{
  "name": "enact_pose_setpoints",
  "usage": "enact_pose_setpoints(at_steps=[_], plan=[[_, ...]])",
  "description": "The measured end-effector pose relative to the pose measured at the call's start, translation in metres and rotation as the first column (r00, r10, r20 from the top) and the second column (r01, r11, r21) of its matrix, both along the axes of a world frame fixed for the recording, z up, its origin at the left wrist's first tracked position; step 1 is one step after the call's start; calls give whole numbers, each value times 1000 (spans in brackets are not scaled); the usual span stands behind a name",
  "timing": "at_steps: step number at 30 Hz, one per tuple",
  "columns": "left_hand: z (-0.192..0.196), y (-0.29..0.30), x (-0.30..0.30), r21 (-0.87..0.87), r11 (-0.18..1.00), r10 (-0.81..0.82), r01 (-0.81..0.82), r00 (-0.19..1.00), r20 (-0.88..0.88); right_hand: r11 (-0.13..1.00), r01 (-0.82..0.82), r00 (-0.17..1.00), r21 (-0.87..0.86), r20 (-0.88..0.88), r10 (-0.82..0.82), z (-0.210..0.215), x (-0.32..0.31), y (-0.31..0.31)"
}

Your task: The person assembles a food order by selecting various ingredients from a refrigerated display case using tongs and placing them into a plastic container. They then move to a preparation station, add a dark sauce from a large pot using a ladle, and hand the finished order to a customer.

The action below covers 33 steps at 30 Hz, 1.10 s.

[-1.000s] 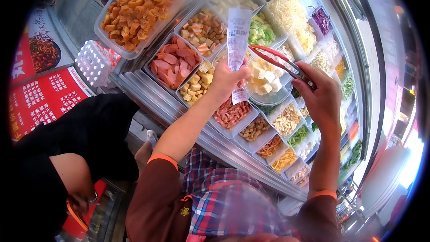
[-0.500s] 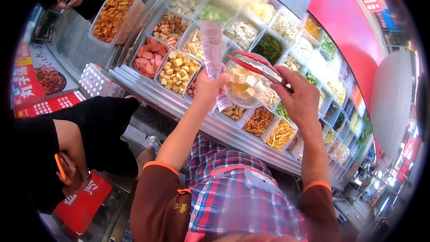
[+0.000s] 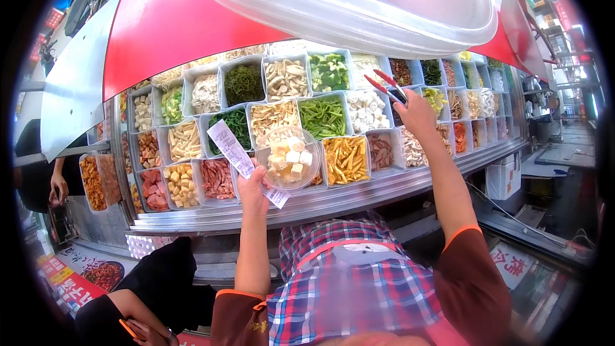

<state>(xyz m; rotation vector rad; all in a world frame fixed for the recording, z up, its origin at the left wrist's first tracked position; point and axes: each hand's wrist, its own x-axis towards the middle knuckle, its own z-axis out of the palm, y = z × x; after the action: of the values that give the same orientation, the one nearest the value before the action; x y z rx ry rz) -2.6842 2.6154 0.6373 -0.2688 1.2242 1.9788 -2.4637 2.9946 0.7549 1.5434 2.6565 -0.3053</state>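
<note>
Here, a shallow round bowl of clear thin plastic (image 3: 312,169), holding white and pale-yellow cubes (image 3: 295,157), sits in the left hand (image 3: 254,195) above the front row of translucent rectangular tubs (image 3: 387,171). The left fingers pinch its near-left edge along with a long white paper slip (image 3: 228,145). The right hand (image 3: 415,114) has its fingers wrapped round red-tipped metal tongs (image 3: 378,84), whose tips stand apart with nothing between them. The bowl looks light but probably flexes, so a hold low on its wall, supported beneath, suits it; the cubes seem soft, wanting gentle pressure. The tongs look stiff, best gripped partway along.
</note>
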Motion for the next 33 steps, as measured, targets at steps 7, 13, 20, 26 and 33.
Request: enact_pose_setpoints(at_steps=[7,13,20,26,33], plan=[[16,101,76,-101,993,-60,54,997,-53,983,-41,988,176,156,13,-66,-24,172],[10,198,153,-130,991,18,-25,998,-54,837,-280,950,470,11,312,-132,-59,303],[0,319,216,-98,984,153,-149,987,39,830,-416,890,372,-19,455,-96,-22,349],[-26,397,212,8,984,176,-176,984,33,822,-504,846,266,-39,531,-58,3,368],[-58,449,165,20,963,266,-267,963,32,830,-524,818,192,-156,553,-3,35,368]])
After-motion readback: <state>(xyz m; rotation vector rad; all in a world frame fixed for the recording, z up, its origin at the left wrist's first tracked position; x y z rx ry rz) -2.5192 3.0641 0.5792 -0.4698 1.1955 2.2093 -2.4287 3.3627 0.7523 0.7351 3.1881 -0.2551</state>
